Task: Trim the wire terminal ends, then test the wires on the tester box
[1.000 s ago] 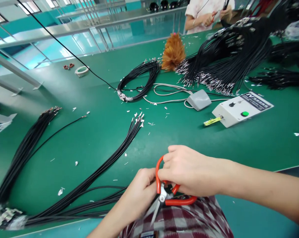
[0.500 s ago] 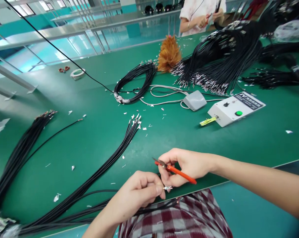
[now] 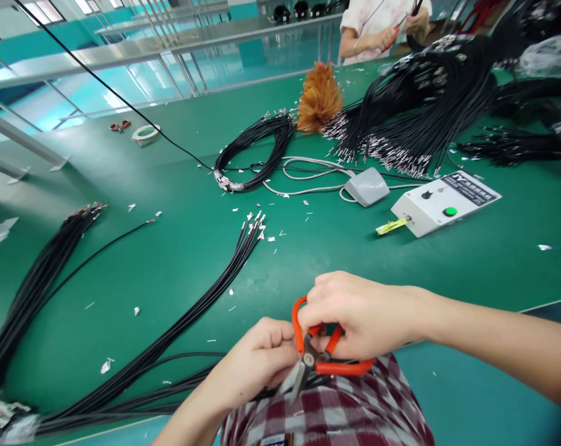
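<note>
Near the table's front edge, my right hand (image 3: 355, 310) grips red-handled scissors (image 3: 309, 359), its fingers in the loops. The blades point down and to the left, slightly apart, in front of my left hand's fingertips. My left hand (image 3: 257, 362) is closed in a pinch on a thin black cable (image 3: 206, 355). The cable's tip is hidden behind the scissors and fingers. Beside my left forearm a bundle of black cables (image 3: 206, 300) runs up the table, its ends showing white and silvery bits.
Another black bundle (image 3: 39, 285) lies at the left. Farther back are a cable coil (image 3: 225, 155), an orange duster (image 3: 319, 99), a grey pedal (image 3: 366, 187), a white box with a green button (image 3: 443, 204) and a large cable heap (image 3: 415, 118). Across the table a person (image 3: 378, 31) holds a red-handled tool.
The scissors have swung from lying across my right hand to pointing down-left, with fingers now in the loops. They now cover the silvery cable tip. My left hand has hardly moved.
</note>
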### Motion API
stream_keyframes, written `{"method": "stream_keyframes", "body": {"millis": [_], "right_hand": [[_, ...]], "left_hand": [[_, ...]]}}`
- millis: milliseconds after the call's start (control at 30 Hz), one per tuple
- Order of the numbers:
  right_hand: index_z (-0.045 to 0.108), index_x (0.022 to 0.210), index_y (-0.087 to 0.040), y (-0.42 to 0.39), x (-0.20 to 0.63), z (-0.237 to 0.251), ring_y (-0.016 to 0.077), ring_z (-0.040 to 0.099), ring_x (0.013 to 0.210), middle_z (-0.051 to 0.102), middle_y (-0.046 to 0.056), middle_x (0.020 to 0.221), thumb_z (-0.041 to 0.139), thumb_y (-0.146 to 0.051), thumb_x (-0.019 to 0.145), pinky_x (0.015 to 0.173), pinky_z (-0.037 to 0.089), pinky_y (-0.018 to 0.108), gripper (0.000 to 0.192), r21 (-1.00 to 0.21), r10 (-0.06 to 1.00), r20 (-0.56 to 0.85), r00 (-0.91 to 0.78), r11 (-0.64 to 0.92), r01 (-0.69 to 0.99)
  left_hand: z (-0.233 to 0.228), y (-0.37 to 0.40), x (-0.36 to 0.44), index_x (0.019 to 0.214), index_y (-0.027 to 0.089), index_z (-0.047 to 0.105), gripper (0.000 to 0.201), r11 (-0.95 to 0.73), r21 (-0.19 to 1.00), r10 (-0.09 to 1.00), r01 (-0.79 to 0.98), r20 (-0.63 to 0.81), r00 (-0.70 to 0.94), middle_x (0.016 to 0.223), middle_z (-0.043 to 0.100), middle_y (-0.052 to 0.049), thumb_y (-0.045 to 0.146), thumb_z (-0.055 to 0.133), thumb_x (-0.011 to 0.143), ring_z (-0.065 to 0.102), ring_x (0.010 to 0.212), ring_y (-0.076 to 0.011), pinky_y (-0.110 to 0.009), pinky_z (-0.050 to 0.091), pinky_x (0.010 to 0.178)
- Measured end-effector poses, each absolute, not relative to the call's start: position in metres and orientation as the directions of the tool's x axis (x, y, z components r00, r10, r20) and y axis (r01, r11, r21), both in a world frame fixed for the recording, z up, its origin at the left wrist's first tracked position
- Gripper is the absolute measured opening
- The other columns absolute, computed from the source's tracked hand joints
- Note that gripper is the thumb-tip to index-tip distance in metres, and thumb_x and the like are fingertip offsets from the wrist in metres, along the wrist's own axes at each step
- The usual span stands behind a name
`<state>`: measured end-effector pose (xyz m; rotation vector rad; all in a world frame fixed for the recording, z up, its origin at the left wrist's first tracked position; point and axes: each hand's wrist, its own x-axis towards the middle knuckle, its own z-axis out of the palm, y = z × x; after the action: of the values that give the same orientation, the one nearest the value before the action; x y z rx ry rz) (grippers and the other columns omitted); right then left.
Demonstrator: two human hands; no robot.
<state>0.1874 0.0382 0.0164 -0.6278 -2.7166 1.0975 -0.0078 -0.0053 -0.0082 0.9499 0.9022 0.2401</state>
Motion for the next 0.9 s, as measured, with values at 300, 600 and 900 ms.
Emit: {"method": "stream_keyframes", "body": {"millis": [300, 600, 900], "right_hand": [[0.055, 0.073, -0.018, 0.033, 0.185, 0.008, 0.0085, 0.044, 0.060, 0.052, -0.006, 0.064, 0.059, -0.007, 0.070, 0.062, 0.036, 0.023, 0.012, -0.908, 0.447, -0.016, -0.894, 0.368, 0.200], [0.051, 0.068, -0.016, 0.023, 0.180, -0.020, 0.0081, 0.055, 0.054, 0.063, -0.003, 0.062, 0.068, -0.011, 0.060, 0.056, 0.043, 0.020, 0.019, -0.800, 0.490, -0.319, -0.811, -0.599, -0.047], [0.052, 0.070, -0.017, 0.012, 0.177, -0.026, 0.0090, 0.057, 0.053, 0.064, -0.004, 0.057, 0.065, -0.006, 0.054, 0.055, 0.040, 0.020, 0.024, -0.579, 0.433, -0.502, -0.749, -0.811, -0.081]], "left_hand": [[-0.011, -0.006, -0.013, 0.061, 0.014, 0.055, 0.026, 0.641, 0.749, 0.462, 0.170, -0.553, 0.694, 0.043, 0.033, 0.009, 0.034, 0.060, 0.078, 0.019, 0.039, -0.0045, -0.022, 0.012, 0.039], [0.003, -0.027, -0.013, 0.073, 0.016, 0.063, 0.021, 0.101, 0.906, 0.798, 0.411, -0.320, 0.510, 0.059, 0.056, 0.002, 0.026, 0.053, 0.088, 0.048, 0.056, -0.0105, -0.022, 0.036, 0.055], [-0.005, -0.040, -0.013, 0.094, 0.018, 0.062, 0.022, -0.589, 0.656, 0.779, 0.473, 0.304, 0.549, 0.068, 0.066, -0.006, 0.003, 0.050, 0.083, 0.058, 0.060, -0.0176, -0.027, 0.044, 0.060]]}}
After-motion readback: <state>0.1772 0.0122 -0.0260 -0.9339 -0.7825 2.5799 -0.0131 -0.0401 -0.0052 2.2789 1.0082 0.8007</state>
